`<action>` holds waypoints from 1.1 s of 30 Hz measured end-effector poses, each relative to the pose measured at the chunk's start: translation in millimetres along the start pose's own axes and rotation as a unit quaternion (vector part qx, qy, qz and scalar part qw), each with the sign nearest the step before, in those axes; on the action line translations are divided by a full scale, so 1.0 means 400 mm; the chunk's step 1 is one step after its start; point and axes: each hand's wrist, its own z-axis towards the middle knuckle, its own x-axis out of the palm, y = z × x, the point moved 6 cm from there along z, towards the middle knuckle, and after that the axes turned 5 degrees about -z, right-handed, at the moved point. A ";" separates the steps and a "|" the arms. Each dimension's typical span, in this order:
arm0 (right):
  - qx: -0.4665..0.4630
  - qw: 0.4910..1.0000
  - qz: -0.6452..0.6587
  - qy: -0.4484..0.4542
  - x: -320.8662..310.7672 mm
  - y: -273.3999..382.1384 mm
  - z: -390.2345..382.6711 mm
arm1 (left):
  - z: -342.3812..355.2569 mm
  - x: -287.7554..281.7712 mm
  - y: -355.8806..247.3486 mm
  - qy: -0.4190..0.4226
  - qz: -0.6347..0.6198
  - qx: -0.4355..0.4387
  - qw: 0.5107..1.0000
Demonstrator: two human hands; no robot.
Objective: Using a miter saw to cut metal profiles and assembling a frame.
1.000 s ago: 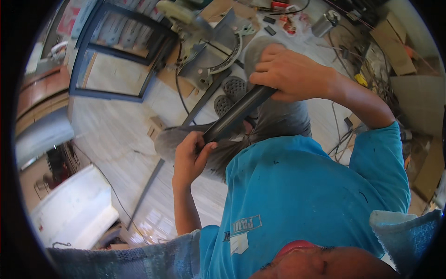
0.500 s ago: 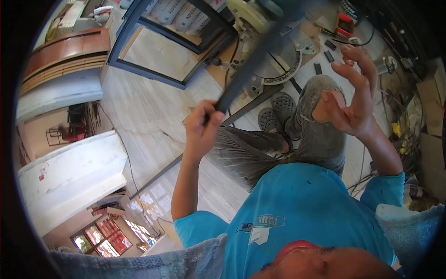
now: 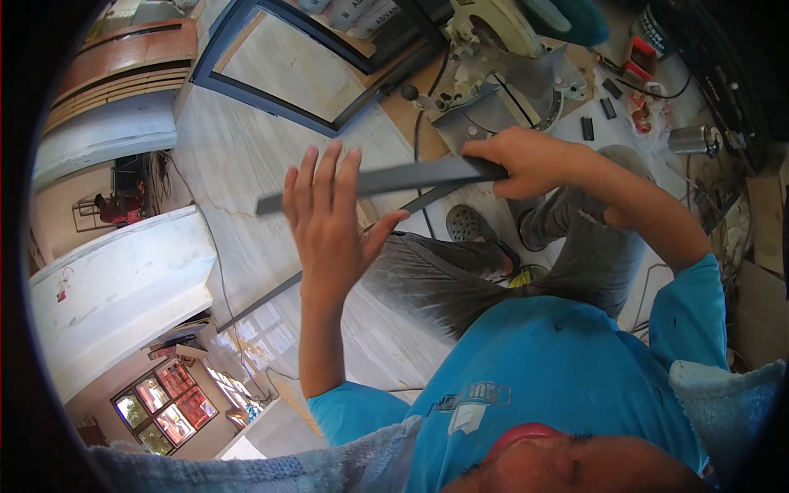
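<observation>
A dark grey metal bar (image 3: 411,175) lies crosswise in front of me, its left end tipped slightly lower. At its right end, my right hand (image 3: 538,160) is closed around it. My left hand (image 3: 327,226) is raised near the other end with fingers stretched out and thumb apart. The bar passes behind those fingers; whether they touch it I cannot tell. Beyond the bar stands a miter saw (image 3: 493,41) with a round metal base. Another long dark bar (image 3: 431,198) runs low past my left leg.
A dark rectangular frame (image 3: 271,107) lies at the back left, with white bags (image 3: 362,16) behind. Short dark pieces (image 3: 587,128), a red box (image 3: 641,59) and a metal cylinder (image 3: 694,140) sit at the right. Cables cross the floor.
The bar has swung from a steep slant to nearly level. My right hand has come left and gripped its end, while my left hand has let go and spread its fingers.
</observation>
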 end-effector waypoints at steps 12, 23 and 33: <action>-0.039 0.996 -0.053 -0.066 0.027 -0.036 0.054 | 0.047 0.738 0.681 0.142 -0.289 -0.183 0.929; 0.046 0.992 -0.033 0.111 0.122 -0.145 0.072 | 0.221 1.254 0.790 0.189 -0.282 -0.193 0.921; 0.092 0.984 0.005 0.150 0.134 -0.188 0.082 | 0.182 1.356 0.794 0.202 -0.260 -0.183 0.926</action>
